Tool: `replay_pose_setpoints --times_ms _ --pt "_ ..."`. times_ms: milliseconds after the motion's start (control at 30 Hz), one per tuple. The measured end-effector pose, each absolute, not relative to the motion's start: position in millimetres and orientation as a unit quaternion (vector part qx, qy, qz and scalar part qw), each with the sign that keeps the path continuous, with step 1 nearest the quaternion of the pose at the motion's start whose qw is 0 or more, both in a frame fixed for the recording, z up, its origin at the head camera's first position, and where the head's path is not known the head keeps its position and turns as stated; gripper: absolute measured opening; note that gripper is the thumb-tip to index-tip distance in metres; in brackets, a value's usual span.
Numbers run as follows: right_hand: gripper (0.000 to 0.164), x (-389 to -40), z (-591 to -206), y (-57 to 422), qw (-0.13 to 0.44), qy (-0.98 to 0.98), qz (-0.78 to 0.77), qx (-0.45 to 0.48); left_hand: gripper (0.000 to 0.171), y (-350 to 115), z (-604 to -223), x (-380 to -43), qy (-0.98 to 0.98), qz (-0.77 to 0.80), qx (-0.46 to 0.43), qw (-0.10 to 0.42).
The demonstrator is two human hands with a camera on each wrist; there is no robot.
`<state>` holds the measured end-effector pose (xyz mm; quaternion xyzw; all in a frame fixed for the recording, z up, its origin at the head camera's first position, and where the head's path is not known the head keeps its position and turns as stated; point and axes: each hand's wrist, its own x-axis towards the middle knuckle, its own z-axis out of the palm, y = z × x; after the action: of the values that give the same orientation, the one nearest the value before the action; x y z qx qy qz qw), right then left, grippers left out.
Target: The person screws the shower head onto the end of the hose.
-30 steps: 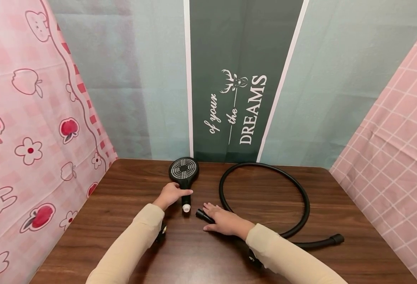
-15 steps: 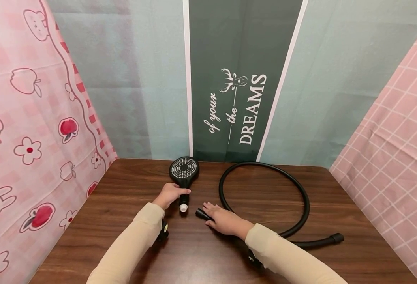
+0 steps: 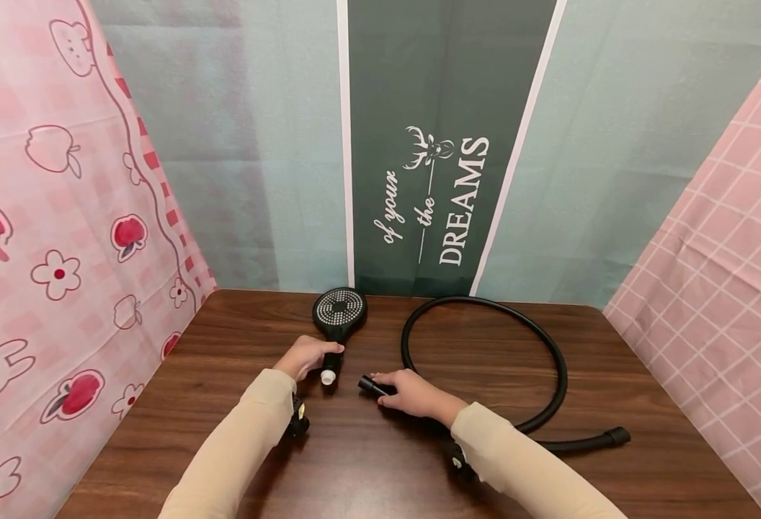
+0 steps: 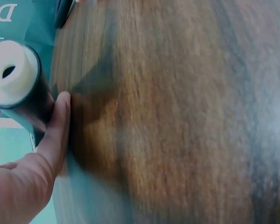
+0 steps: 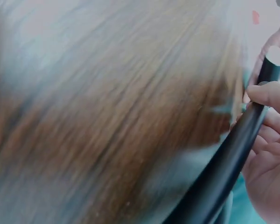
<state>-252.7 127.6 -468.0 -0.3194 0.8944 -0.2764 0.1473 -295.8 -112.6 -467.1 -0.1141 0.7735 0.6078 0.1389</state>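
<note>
A black shower head (image 3: 339,308) lies at the back of the table, its dotted spray face turned up. My left hand (image 3: 305,357) grips its handle, thumb across the top. The handle's white hollow end (image 4: 14,70) sticks out toward the camera in the left wrist view. To the right, my right hand (image 3: 416,395) holds a black shower hose (image 3: 558,353) close behind its end fitting (image 3: 369,386). In the right wrist view the thumb presses on the hose (image 5: 219,163) and the other fingers lie behind it. A short gap separates fitting and handle.
The hose loops over the right half of the brown wooden table (image 3: 367,461), its other end fitting (image 3: 616,437) lying at the right. Behind the table hangs a grey-green cloth (image 3: 277,144). Pink patterned cloths stand at the left (image 3: 56,216) and right (image 3: 731,252).
The white end of the shower head's handle has swung a little left and is tilted toward me. My right hand's fingers, spread flat over the hose before, have closed around it.
</note>
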Motion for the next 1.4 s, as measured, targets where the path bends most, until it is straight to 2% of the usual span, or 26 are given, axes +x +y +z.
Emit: replay_pose_setpoints --times_ms 267,500,733,833,1033,1233,1400 --pt "0.036 -259 -461 127 0.175 0.86 -0.413 -0.245 0.04 -122 -467 -300 0.706 0.671 -0.092 0.208" --pt "0.034 -263 -458 129 0.193 0.832 -0.467 -0.227 0.044 -123 -468 -303 0.641 0.721 -0.081 0.25" --pt "0.038 -264 -457 131 0.22 0.799 -0.515 -0.216 0.019 -129 -472 -309 0.589 0.743 -0.034 0.317" --pt "0.04 -266 -459 128 0.251 0.774 -0.546 -0.201 0.018 -131 -472 -312 0.578 0.742 -0.023 0.341" --pt "0.043 -269 -458 123 0.296 0.725 -0.603 -0.15 0.033 -132 -470 -315 0.574 0.743 -0.02 0.344" --pt "0.041 -271 -454 123 0.277 0.733 -0.608 -0.128 0.026 -129 -468 -318 0.573 0.747 -0.028 0.336" --pt "0.029 -267 -454 119 0.25 0.77 -0.574 -0.122 0.029 -122 -470 -320 0.554 0.761 -0.054 0.334"
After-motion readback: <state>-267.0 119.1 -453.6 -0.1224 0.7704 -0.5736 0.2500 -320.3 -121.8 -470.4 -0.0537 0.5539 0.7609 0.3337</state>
